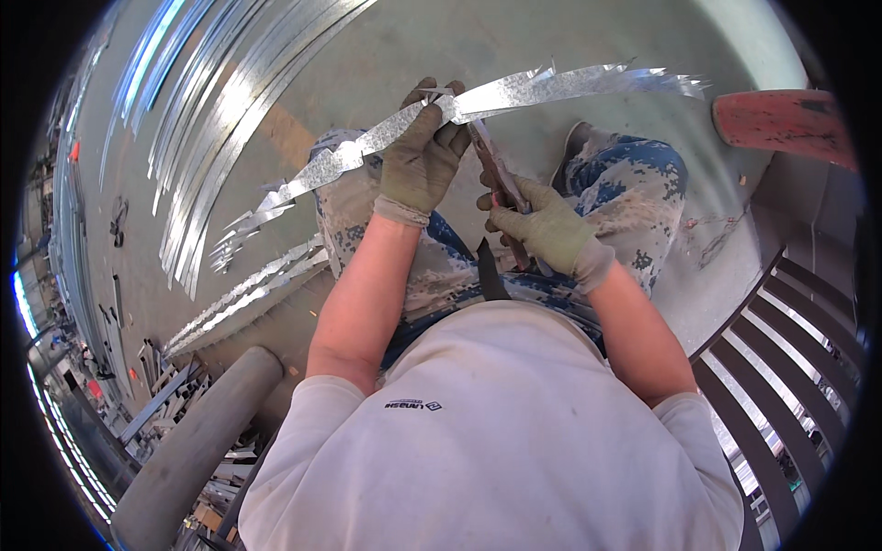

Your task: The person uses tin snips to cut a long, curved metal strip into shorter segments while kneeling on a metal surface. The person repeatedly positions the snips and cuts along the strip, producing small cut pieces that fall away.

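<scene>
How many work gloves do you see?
2: one glove on the left hand, holding the shiny metal strip; the other glove on the right hand, holding a tool. Clutter might hide more.

Shiny metal strip (505, 95), jagged ends, slantwise; brownish tool (494, 163) nr ctr.

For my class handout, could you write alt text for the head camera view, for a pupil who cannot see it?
A person's gloved left hand holds a jagged, shiny metal strip, while the gloved right hand grips a hand tool just below it in the picture. Further long silvery strips lie on the floor to the left.
</scene>
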Demonstrator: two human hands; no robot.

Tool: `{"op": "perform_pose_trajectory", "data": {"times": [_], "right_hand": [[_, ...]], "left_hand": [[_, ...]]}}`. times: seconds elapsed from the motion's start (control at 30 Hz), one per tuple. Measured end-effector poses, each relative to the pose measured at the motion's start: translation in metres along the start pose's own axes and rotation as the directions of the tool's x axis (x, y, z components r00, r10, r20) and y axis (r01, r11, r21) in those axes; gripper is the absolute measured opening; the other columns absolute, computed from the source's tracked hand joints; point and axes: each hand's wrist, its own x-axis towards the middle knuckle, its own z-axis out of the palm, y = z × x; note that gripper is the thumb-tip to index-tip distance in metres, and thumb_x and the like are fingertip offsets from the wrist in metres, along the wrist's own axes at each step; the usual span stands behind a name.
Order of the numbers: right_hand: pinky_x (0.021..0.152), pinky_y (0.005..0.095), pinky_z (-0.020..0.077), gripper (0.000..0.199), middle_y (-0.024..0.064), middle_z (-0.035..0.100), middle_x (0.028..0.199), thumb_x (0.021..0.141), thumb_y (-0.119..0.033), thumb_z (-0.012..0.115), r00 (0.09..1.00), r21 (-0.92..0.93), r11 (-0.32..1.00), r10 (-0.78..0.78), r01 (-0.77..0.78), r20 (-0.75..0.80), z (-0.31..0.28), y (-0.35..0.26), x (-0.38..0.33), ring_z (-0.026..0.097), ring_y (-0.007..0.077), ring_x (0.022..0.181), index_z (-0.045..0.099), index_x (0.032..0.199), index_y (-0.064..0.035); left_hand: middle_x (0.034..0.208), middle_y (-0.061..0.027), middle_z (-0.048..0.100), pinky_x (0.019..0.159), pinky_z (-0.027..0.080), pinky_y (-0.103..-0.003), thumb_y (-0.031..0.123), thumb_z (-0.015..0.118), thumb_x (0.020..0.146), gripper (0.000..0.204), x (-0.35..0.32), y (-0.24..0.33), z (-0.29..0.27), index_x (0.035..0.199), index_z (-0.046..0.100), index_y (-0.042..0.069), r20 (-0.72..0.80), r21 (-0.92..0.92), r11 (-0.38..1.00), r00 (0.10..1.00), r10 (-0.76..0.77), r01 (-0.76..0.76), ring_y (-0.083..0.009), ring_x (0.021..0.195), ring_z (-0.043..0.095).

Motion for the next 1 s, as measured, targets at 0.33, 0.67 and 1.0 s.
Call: {"op": "perform_pose_trajectory", "data": {"times": [0.33,0.67,1.0], "right_hand": [[0.064,0.0277,0.0545,0.043,-0.0002,0.069,0.100,0.110,-0.027,0.073,0.999,-0.123,0.992,0.026,-0.031,-0.047,0.009,-0.004,0.004,0.062,0.0081,0.076,0.064,0.149,-0.0094],[0.076,0.0298,0.0568,0.058,0.0002,0.063,0.102,0.108,-0.024,0.075,0.997,-0.143,0.989,-0.052,0.044,-0.056,0.012,-0.011,0.001,0.065,0.0109,0.084,0.058,0.160,-0.0065],[0.079,0.0317,0.0589,0.062,0.0030,0.064,0.113,0.109,-0.021,0.075,0.995,0.014,0.995,-0.100,0.100,-0.024,0.017,0.010,0.007,0.068,0.0133,0.095,0.051,0.165,-0.0073]], "left_hand": [[0.157,-0.0144,0.064,0.126,0.051,-0.052,0.007,0.063,0.113,0.043,0.002,0.000,-0.007,0.155,0.058,0.013,0.030,0.010,1.000,1.000,-0.008,0.008,-0.0301,0.146,0.063],[0.156,-0.0144,0.064,0.124,0.054,-0.050,0.003,0.065,0.111,0.044,0.002,-0.002,-0.003,0.154,0.059,0.012,0.007,0.006,1.000,1.000,0.005,-0.005,-0.0290,0.143,0.064],[0.152,-0.0137,0.066,0.119,0.057,-0.048,-0.001,0.066,0.109,0.048,0.002,-0.006,-0.003,0.154,0.057,0.012,-0.034,0.008,1.000,0.999,0.012,-0.011,-0.0284,0.140,0.066]]}}
